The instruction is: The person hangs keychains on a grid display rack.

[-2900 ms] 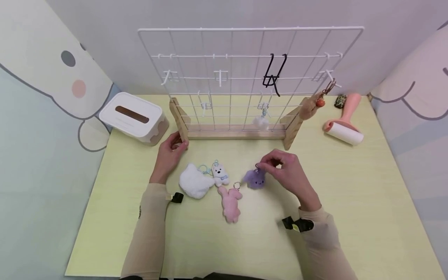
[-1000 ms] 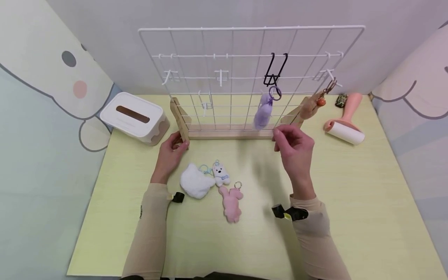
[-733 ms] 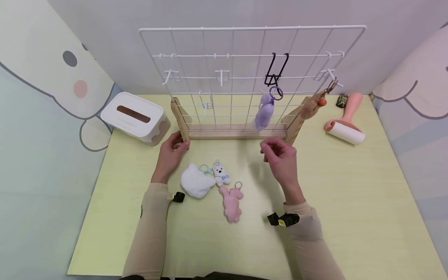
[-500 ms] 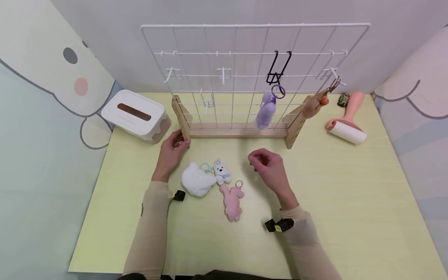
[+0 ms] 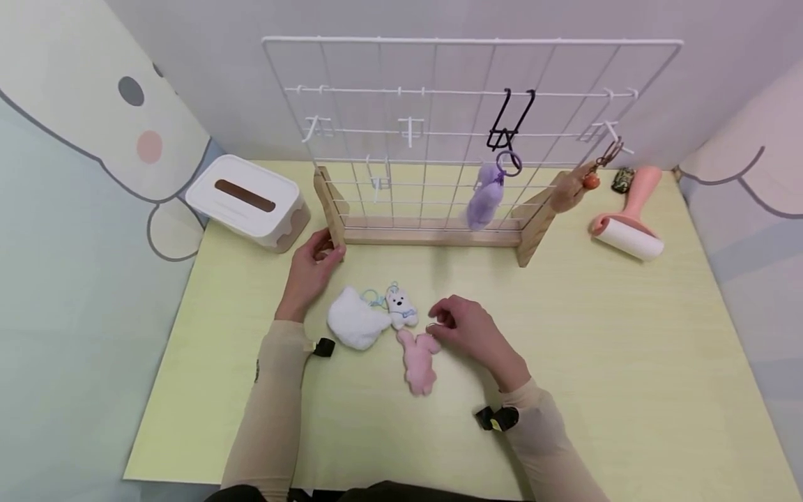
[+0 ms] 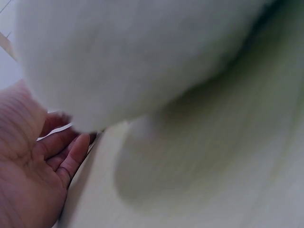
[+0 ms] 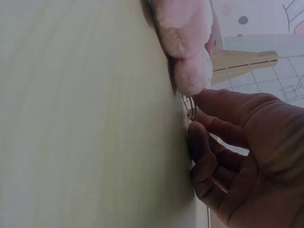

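Note:
My left hand (image 5: 307,272) grips the left wooden foot (image 5: 330,209) of a white wire grid rack (image 5: 433,132). With the thumb and index fingertips of my right hand (image 5: 473,331), I pinch the metal ring (image 7: 191,107) of a pink bunny plush keychain (image 5: 419,366) lying on the table. Left of it are a small white bear keychain (image 5: 401,307) and a larger white plush keychain (image 5: 355,319), which looms across the left wrist view. A purple plush keychain (image 5: 485,201) hangs by its ring from a black hook (image 5: 504,136) on the grid.
A brown plush keychain (image 5: 567,192) hangs at the rack's right end. White hooks (image 5: 410,130) are spread over the grid. A white-lidded tissue box (image 5: 247,199) stands at left, a pink lint roller (image 5: 627,233) at right beside a small dark patterned object (image 5: 623,180).
The purple keychain went from the table onto the black hook. My right hand let it go and came down left to the pink bunny's ring. My left hand stayed on the rack foot.

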Available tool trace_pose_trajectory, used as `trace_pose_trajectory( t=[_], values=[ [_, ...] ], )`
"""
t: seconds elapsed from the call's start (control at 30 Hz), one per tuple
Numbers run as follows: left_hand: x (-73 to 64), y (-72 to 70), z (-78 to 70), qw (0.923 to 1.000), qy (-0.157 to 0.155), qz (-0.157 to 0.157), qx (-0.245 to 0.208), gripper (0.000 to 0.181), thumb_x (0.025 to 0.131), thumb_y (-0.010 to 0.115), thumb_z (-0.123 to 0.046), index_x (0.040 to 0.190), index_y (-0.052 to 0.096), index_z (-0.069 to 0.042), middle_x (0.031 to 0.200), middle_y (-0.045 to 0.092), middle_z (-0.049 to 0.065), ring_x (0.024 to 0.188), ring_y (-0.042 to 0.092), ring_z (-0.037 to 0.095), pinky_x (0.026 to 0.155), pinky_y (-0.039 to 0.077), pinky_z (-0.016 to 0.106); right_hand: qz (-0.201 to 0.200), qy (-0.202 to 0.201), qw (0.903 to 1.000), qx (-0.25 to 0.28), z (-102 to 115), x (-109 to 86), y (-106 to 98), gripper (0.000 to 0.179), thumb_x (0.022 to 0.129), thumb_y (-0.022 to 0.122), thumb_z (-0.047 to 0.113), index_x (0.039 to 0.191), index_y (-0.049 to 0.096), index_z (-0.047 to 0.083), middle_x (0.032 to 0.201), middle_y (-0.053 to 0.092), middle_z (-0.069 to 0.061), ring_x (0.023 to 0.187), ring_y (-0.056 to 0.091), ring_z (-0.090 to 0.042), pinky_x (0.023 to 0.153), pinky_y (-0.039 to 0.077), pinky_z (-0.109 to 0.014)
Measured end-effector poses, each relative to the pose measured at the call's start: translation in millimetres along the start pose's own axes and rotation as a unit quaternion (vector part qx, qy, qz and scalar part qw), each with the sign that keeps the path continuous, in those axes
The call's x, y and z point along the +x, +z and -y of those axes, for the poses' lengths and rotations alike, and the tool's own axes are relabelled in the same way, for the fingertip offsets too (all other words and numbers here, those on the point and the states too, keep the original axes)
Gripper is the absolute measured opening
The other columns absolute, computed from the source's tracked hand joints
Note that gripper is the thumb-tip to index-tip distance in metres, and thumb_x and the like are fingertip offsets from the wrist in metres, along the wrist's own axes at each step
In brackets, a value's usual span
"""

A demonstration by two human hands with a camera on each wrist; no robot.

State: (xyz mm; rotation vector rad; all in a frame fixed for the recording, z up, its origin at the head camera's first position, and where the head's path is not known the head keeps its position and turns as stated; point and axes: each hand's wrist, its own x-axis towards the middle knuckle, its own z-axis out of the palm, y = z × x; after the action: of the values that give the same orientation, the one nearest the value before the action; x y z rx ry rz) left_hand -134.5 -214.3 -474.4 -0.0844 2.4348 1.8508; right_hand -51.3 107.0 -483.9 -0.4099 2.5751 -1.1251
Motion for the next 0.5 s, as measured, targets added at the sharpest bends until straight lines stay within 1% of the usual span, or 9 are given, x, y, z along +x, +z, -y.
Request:
trace_pose_trajectory(
  t=[0.03, 0.07, 0.2, 0.27, 0.33, 0.4, 0.5],
  values=[
    [0.1, 0.3, 0.4, 1.0, 0.0, 0.0, 0.003, 0.052, 0.104, 0.067, -0.011, 0.152, 0.052, 0.003, 0.137, 0.064, 0.028, 0.109, 0.06, 0.03, 0.083, 0.047, 0.017, 0.004, -0.001, 1.0, -0.009, 1, -1.6, 0, 0.018, 0.091, 0.082, 0.016, 0.106, 0.076, 0.009, 0.089, 0.066, 0.003, 0.082, 0.06, -0.013, 0.077, 0.051, -0.034],
    [1.5, 0.6, 3.9, 1.0, 0.0, 0.0, 0.005, 0.052, 0.104, 0.067, -0.011, 0.152, 0.052, 0.003, 0.137, 0.064, 0.028, 0.109, 0.06, 0.03, 0.083, 0.047, 0.017, 0.007, 0.0, 0.9998, -0.016, 1, -3.1, 0, 0.018, 0.09, 0.082, 0.016, 0.106, 0.077, 0.009, 0.091, 0.065, 0.002, 0.083, 0.06, -0.014, 0.078, 0.051, -0.034],
    [8.9, 1.3, 24.0, 0.9999, 0.003, -0.004, 0.009, 0.053, 0.104, 0.068, -0.015, 0.154, 0.052, -0.002, 0.137, 0.064, 0.025, 0.108, 0.06, 0.024, 0.084, 0.047, 0.018, 0.007, -0.01, 0.9994, -0.032, 0, -8.5, 2, 0.015, 0.091, 0.08, 0.013, 0.105, 0.077, 0.009, 0.093, 0.066, 0.001, 0.084, 0.061, -0.015, 0.078, 0.052, -0.035],
    [12.6, 1.1, 33.9, 0.9999, 0.008, -0.006, 0.012, 0.054, 0.105, 0.068, -0.018, 0.154, 0.052, -0.004, 0.138, 0.065, 0.023, 0.109, 0.061, 0.021, 0.085, 0.047, 0.018, 0.0, -0.023, 0.9989, -0.041, -1, -10.7, 3, 0.012, 0.092, 0.078, 0.011, 0.104, 0.077, 0.008, 0.093, 0.066, 0.001, 0.084, 0.062, -0.016, 0.078, 0.053, -0.036],
    [13.4, 1.2, 36.1, 0.9998, 0.014, -0.01, 0.012, 0.054, 0.104, 0.069, -0.022, 0.154, 0.053, -0.007, 0.136, 0.066, 0.02, 0.107, 0.062, 0.018, 0.086, 0.047, 0.019, -0.01, -0.045, 0.9975, -0.053, -3, -12.4, 3, 0.009, 0.093, 0.076, 0.009, 0.103, 0.077, 0.007, 0.093, 0.068, 0.0, 0.083, 0.063, -0.017, 0.078, 0.054, -0.038],
    [13.5, 0.9, 36.5, 0.9996, 0.022, -0.013, 0.013, 0.053, 0.104, 0.07, -0.024, 0.153, 0.055, -0.008, 0.134, 0.067, 0.019, 0.106, 0.062, 0.017, 0.086, 0.048, 0.02, -0.016, -0.063, 0.9961, -0.059, -4, -13.4, 3, 0.01, 0.094, 0.074, 0.006, 0.103, 0.078, 0.006, 0.092, 0.068, 0.0, 0.082, 0.063, -0.017, 0.077, 0.054, -0.038],
    [12.7, 0.1, 36.4, 0.9994, 0.028, -0.018, 0.009, 0.052, 0.103, 0.071, -0.026, 0.15, 0.057, -0.008, 0.131, 0.068, 0.018, 0.105, 0.063, 0.018, 0.086, 0.049, 0.021, -0.009, -0.076, 0.9956, -0.055, -6, -14.6, 2, 0.013, 0.092, 0.075, 0.003, 0.105, 0.077, 0.005, 0.091, 0.066, 0.001, 0.081, 0.062, -0.015, 0.077, 0.054, -0.036]
  ],
)
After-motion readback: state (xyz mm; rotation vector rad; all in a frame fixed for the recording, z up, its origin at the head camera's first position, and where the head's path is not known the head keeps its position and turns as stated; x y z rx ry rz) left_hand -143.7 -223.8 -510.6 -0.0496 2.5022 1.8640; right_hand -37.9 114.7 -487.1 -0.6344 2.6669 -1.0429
